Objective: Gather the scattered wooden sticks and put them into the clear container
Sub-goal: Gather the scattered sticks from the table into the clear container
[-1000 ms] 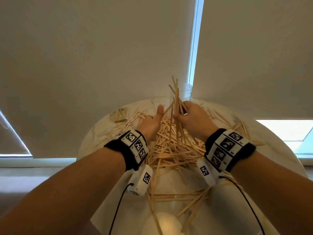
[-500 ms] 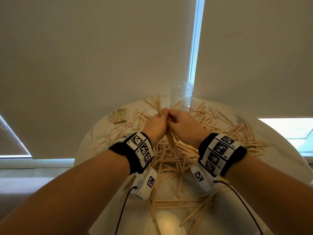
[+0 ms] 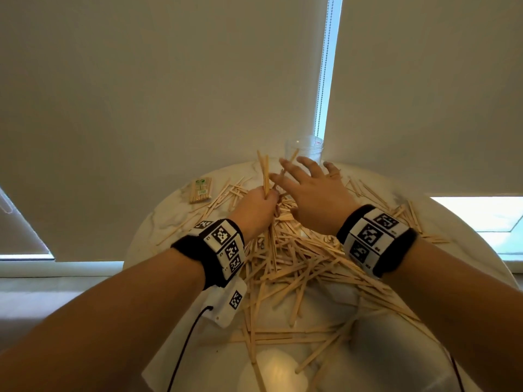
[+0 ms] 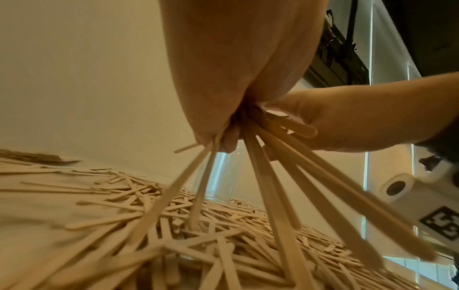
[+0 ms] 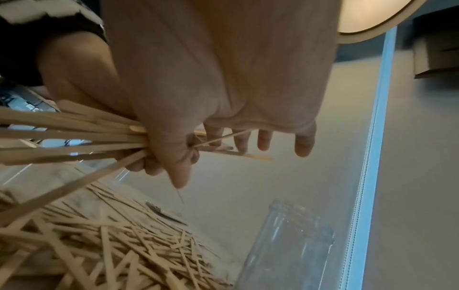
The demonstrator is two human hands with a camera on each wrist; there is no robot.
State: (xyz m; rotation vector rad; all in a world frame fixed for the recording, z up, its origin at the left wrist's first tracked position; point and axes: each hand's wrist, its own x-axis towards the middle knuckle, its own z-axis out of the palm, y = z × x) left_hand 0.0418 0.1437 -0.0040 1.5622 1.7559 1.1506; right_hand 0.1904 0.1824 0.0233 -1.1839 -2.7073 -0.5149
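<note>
Several flat wooden sticks (image 3: 291, 256) lie heaped across the round white table (image 3: 158, 222). My left hand (image 3: 264, 196) grips a bundle of sticks (image 4: 273, 176); their top ends (image 3: 266, 171) poke up past my fist. My right hand (image 3: 300, 171) hovers beside it with fingers spread and straight, its thumb (image 5: 178, 168) against the bundle. The clear container (image 3: 305, 147) stands upright at the table's far edge, just beyond my right fingertips (image 5: 263, 141). In the right wrist view the container (image 5: 285, 245) sits below the hand.
A small wrapped pack of sticks (image 3: 201, 190) lies at the table's far left. Pale roller blinds with a bead chain (image 3: 322, 89) hang right behind the table. Loose sticks reach the near edge (image 3: 283, 335).
Half a second ago both hands clasped the bundle together. My right hand has since let go, spread its fingers and moved toward the container, while the left keeps the bundle upright.
</note>
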